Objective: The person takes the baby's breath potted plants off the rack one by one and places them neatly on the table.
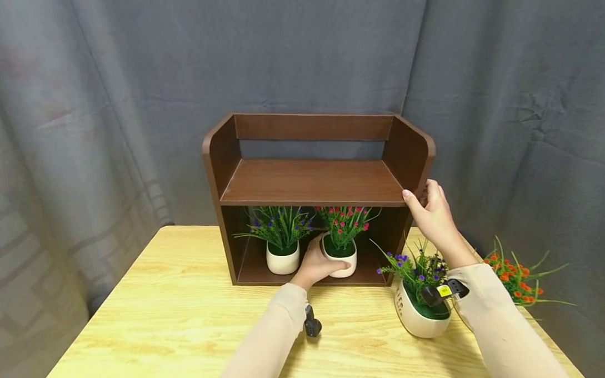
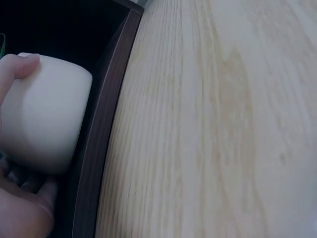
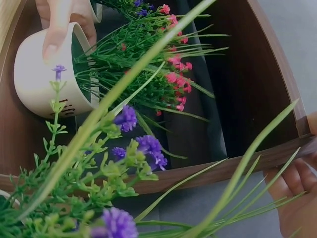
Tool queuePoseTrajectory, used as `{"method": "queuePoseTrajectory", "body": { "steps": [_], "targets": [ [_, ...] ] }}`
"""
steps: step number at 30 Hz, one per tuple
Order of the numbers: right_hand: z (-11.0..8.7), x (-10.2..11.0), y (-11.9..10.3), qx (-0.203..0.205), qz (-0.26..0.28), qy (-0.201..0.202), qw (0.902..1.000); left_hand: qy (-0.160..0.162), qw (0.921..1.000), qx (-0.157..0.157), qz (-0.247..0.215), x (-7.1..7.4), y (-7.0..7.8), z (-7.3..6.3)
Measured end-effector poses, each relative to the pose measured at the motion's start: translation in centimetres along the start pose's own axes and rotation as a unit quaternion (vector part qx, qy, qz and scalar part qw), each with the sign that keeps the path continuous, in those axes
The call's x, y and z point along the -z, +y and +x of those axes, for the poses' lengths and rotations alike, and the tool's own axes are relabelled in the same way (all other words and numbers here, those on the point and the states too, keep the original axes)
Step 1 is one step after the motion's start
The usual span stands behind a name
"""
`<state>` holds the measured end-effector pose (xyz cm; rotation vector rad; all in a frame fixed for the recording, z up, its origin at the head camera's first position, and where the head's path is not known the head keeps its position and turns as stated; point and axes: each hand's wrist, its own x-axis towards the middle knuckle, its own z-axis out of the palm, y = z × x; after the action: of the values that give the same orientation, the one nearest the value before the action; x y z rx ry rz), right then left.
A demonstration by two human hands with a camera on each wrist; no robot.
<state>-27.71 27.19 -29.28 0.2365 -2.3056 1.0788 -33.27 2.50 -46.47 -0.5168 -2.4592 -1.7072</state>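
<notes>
My left hand (image 1: 317, 264) reaches into the lower compartment of a dark brown wooden shelf (image 1: 312, 180). It grips a white pot (image 2: 49, 111) of pink-red flowers (image 1: 345, 221), thumb on the front and fingers around the far side. Lettering on this pot shows in the right wrist view. Just left of it, inside the same compartment, stands a white pot with purple-blue flowers (image 1: 283, 262). My right hand (image 1: 435, 215) holds the shelf's right side panel, the thumb at its front edge and the other fingers along the outer face.
On the table (image 1: 186, 287), right of the shelf, a lettered white pot with purple flowers (image 1: 421, 318) stands near my right forearm. Orange flowers (image 1: 518, 281) show beyond the sleeve, their pot mostly hidden. A grey curtain (image 1: 317, 49) hangs behind the shelf.
</notes>
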Motion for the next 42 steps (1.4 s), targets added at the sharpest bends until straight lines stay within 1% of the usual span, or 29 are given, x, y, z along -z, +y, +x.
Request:
{"method": "queuePoseTrajectory", "body": {
  "steps": [4,8,15,20,27,32,39,42],
  "targets": [
    [0.0,-0.1,0.0,-0.001,0.003,0.006,1.0000,-0.009,0.9999,0.008,-0.009,0.2,0.0,-0.2],
    [0.0,0.0,0.0,-0.002,-0.005,0.000,1.0000,-0.015,0.9996,0.017,-0.017,0.4,0.0,-0.5],
    [-0.1,0.0,-0.3,-0.005,-0.005,-0.004,1.0000,-0.023,0.9996,0.006,-0.015,0.7,0.1,-0.9],
    [-0.2,0.0,-0.3,-0.004,-0.004,-0.002,1.0000,-0.029,0.9995,0.002,-0.016,0.8,0.5,-1.6],
    [-0.3,0.1,-0.4,-0.005,-0.007,-0.006,0.9999,-0.027,0.9993,0.010,-0.022,0.9,1.3,-2.7],
    [-0.1,0.0,-0.3,-0.005,-0.007,-0.006,0.9999,-0.030,0.9990,0.014,-0.031,1.0,1.4,-3.1],
    [-0.1,0.0,-0.2,-0.005,-0.004,-0.006,1.0000,-0.044,0.9985,0.026,-0.019,1.4,2.0,-4.2],
    [-0.1,-0.1,-0.2,-0.006,-0.005,-0.005,1.0000,-0.041,0.9987,0.024,-0.019,1.5,2.0,-4.5]
  ]
}}
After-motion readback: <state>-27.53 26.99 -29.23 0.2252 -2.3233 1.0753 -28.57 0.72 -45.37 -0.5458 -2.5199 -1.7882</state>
